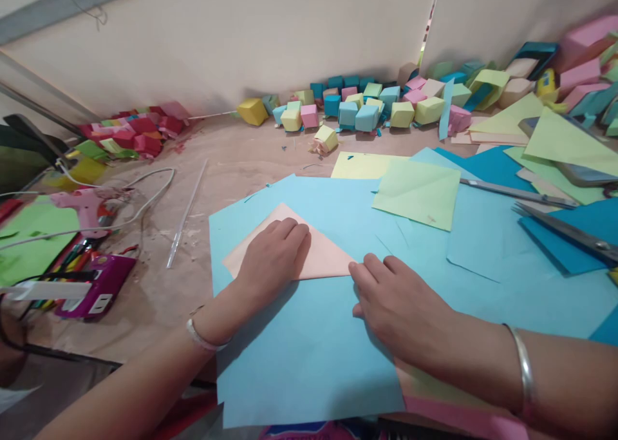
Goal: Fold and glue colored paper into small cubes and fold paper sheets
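Note:
A sheet of peach paper, folded into a triangle, lies on a large light blue sheet. My left hand is on top of the triangle, its fingers curled together and pressing the paper down. At the triangle's right corner, my right hand has its fingers closed on the paper's tip; the thumb is partly hidden under the hand. A light green paper square rests on the blue sheet beyond my right hand.
Two pairs of scissors, one with open blades, lie at right among paper sheets. Small paper boxes line the wall. Left are a pink glue gun with a cord, a clear glue stick and a purple box.

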`<state>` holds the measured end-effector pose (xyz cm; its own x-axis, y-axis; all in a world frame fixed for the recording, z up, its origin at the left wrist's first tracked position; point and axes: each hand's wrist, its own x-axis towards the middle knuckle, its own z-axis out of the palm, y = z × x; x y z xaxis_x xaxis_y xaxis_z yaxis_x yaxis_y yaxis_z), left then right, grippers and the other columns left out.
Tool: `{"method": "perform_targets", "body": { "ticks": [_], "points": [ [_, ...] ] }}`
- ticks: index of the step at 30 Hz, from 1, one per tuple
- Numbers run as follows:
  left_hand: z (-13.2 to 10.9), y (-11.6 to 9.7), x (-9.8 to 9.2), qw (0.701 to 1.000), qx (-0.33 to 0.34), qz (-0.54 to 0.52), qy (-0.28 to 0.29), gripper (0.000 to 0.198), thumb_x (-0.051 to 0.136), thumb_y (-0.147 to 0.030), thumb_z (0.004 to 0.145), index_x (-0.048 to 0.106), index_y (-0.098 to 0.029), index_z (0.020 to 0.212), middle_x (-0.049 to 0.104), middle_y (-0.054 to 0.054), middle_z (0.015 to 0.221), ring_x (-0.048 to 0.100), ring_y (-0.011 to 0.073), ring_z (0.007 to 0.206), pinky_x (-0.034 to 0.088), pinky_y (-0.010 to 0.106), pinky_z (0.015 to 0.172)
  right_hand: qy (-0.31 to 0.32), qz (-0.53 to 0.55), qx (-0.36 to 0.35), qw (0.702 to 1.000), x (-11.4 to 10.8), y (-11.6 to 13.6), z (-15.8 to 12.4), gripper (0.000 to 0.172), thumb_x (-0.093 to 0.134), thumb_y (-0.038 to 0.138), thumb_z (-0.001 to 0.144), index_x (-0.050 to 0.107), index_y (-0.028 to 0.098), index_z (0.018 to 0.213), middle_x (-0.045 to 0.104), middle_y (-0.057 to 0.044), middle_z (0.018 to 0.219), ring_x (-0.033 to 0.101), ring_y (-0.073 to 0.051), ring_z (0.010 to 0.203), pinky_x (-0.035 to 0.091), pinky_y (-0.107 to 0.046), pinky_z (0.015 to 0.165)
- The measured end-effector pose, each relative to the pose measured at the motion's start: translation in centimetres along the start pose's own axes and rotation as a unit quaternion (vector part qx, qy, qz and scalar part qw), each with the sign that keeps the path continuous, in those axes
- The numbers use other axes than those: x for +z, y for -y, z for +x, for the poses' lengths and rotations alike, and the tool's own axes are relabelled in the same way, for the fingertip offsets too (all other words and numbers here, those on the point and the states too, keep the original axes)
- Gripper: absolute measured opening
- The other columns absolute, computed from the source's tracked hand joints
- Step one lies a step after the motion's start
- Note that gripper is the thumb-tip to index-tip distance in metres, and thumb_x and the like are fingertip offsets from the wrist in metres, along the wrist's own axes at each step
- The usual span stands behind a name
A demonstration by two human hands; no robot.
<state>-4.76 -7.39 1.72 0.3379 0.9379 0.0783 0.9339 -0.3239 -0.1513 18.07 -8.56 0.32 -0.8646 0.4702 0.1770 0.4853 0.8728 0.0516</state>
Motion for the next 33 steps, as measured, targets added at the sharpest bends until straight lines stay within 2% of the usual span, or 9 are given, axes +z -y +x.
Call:
{"method": "perform_targets", "body": {
  "ticks": [3, 7, 10, 13, 16, 19, 24, 28, 33],
  "points": [
    [0.5, -2.1, -1.8, 0.997, -0.037, 0.028, 0.06, 0.037, 0.036, -0.039, 0.098, 0.061, -0.014, 0.087, 0.06, 0.011, 0.083, 0.055, 0.0243, 0.079, 0.043, 0.037, 0.069, -0.002, 0.008, 0.003, 1.0, 0.0, 0.0, -0.1, 0.017, 0.06, 0.028, 0.088, 0.062, 0.015, 0.076, 0.057, -0.008, 0.086, 0.043, -0.02, 0.076, 0.021, -0.035, 0.058],
    [1.0, -5.2, -3.3, 0.983, -0.11, 0.065, 0.131, 0.056, 0.039, -0.063, 0.091, 0.061, -0.013, 0.082, 0.058, 0.014, 0.082, 0.056, 0.0272, 0.077, 0.039, 0.033, 0.055, -0.023, 0.014, 0.008, 1.0, -0.1, 0.1, -0.5, 0.009, 0.055, 0.013, 0.086, 0.061, 0.013, 0.079, 0.054, -0.008, 0.079, 0.038, -0.018, 0.071, 0.017, -0.034, 0.058],
    [1.0, -6.7, -3.3, 0.976, -0.143, 0.076, 0.147, 0.063, 0.045, -0.071, 0.084, 0.062, -0.01, 0.089, 0.057, 0.016, 0.087, 0.055, 0.0287, 0.079, 0.036, 0.031, 0.049, -0.052, 0.005, 0.013, 0.999, -0.1, 0.1, -0.8, 0.015, 0.051, 0.004, 0.082, 0.06, 0.013, 0.074, 0.051, -0.007, 0.072, 0.035, -0.018, 0.067, 0.014, -0.034, 0.058],
    [0.8, -7.2, -3.1, 0.974, -0.162, 0.067, 0.147, 0.066, 0.047, -0.071, 0.083, 0.062, -0.008, 0.092, 0.056, 0.018, 0.089, 0.053, 0.0322, 0.083, 0.036, 0.032, 0.048, -0.073, -0.001, 0.01, 0.997, -0.1, 0.1, -1.0, 0.023, 0.047, -0.001, 0.08, 0.058, 0.014, 0.067, 0.05, -0.007, 0.068, 0.033, -0.018, 0.066, 0.012, -0.035, 0.059],
    [0.6, -7.2, -3.1, 0.975, -0.164, 0.046, 0.139, 0.061, 0.047, -0.068, 0.084, 0.062, -0.009, 0.091, 0.055, 0.019, 0.091, 0.05, 0.0341, 0.087, 0.039, 0.035, 0.052, -0.076, 0.004, 0.01, 0.997, 0.0, 0.1, -1.1, 0.022, 0.046, 0.0, 0.081, 0.059, 0.014, 0.068, 0.051, -0.007, 0.07, 0.033, -0.018, 0.067, 0.013, -0.035, 0.059],
    [0.3, -7.1, -3.1, 0.978, -0.159, 0.046, 0.128, 0.057, 0.048, -0.065, 0.086, 0.061, -0.01, 0.091, 0.055, 0.018, 0.095, 0.05, 0.0342, 0.09, 0.044, 0.041, 0.064, -0.064, 0.002, 0.011, 0.998, 0.0, 0.0, -1.1, 0.021, 0.047, 0.001, 0.081, 0.06, 0.014, 0.069, 0.052, -0.007, 0.072, 0.033, -0.017, 0.067, 0.013, -0.035, 0.059],
    [-0.8, -6.4, -2.8, 0.979, -0.153, 0.053, 0.122, 0.044, 0.052, -0.055, 0.089, 0.058, -0.013, 0.101, 0.056, 0.016, 0.104, 0.049, 0.0335, 0.096, 0.044, 0.049, 0.079, -0.04, -0.013, 0.001, 0.999, -0.4, -0.2, -1.2, 0.02, 0.05, 0.001, 0.081, 0.061, 0.014, 0.071, 0.053, -0.007, 0.072, 0.035, -0.018, 0.066, 0.013, -0.035, 0.058],
    [-2.1, -5.1, -2.3, 0.981, -0.157, 0.036, 0.11, 0.041, 0.056, -0.044, 0.09, 0.053, -0.018, 0.121, 0.055, 0.014, 0.116, 0.046, 0.034, 0.107, 0.042, 0.052, 0.088, -0.024, -0.016, 0.002, 1.0, -0.6, -0.2, -1.2, 0.019, 0.05, 0.0, 0.079, 0.062, 0.014, 0.074, 0.055, -0.008, 0.076, 0.037, -0.017, 0.067, 0.016, -0.035, 0.058],
    [-4.5, -2.3, -1.4, 0.979, -0.177, 0.023, 0.099, 0.045, 0.047, -0.04, 0.095, 0.043, -0.029, 0.138, 0.045, 0.016, 0.138, 0.035, 0.0391, 0.13, 0.032, 0.069, 0.097, -0.025, -0.021, -0.011, 0.999, -0.6, -0.4, -1.1, 0.02, 0.05, -0.003, 0.077, 0.061, 0.013, 0.073, 0.055, -0.008, 0.076, 0.036, -0.017, 0.065, 0.017, -0.035, 0.058]
  ]
}}
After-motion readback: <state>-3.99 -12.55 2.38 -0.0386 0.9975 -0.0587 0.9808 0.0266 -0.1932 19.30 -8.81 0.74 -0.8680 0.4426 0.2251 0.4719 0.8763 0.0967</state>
